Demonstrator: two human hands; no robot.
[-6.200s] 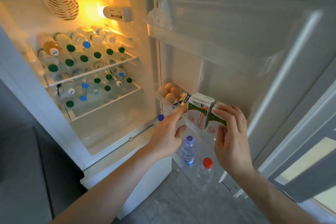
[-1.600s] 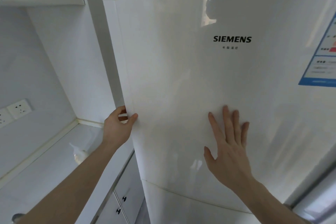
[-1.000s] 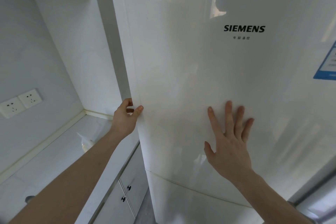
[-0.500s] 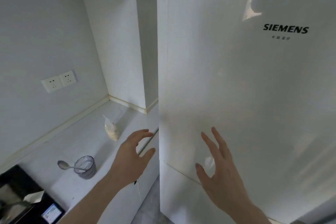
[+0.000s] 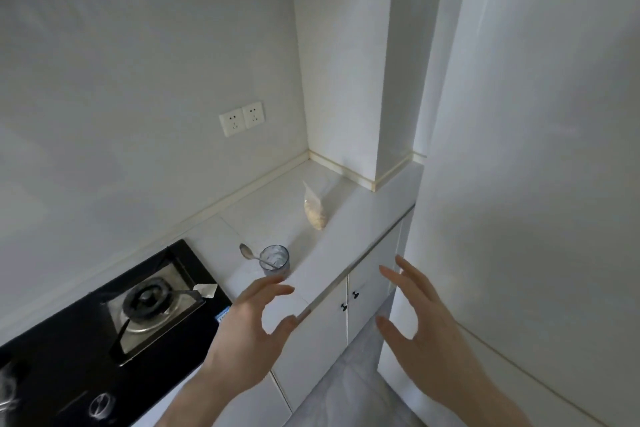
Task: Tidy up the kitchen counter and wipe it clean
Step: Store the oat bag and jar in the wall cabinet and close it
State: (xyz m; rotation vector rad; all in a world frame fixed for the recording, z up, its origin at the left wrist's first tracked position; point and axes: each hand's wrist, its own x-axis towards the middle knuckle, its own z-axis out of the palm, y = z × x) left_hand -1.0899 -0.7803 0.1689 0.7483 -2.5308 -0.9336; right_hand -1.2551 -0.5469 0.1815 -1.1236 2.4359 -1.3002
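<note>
A white kitchen counter [image 5: 349, 218] runs from the stove to the fridge. On it stands a clear glass [image 5: 274, 260] with white residue, and a metal spoon [image 5: 250, 252] lies against its left side. Farther back sits a small clear bag [image 5: 314, 209] of pale grains. My left hand [image 5: 247, 333] hovers over the counter's front edge with fingers spread, holding nothing. Beside the fridge, my right hand [image 5: 424, 329] floats in the air, fingers relaxed and empty.
The white fridge [image 5: 536, 166] with its door shut fills the right side. A black gas stove [image 5: 114, 319] sits at lower left with a scrap of white paper [image 5: 206, 289] on its edge. White cabinet doors [image 5: 349, 308] are below the counter; twin wall sockets [image 5: 241, 118] are above.
The fridge door went from open to shut. Both hands have come off the door and dropped lower. The view has swung left and down toward the counter and stove.
</note>
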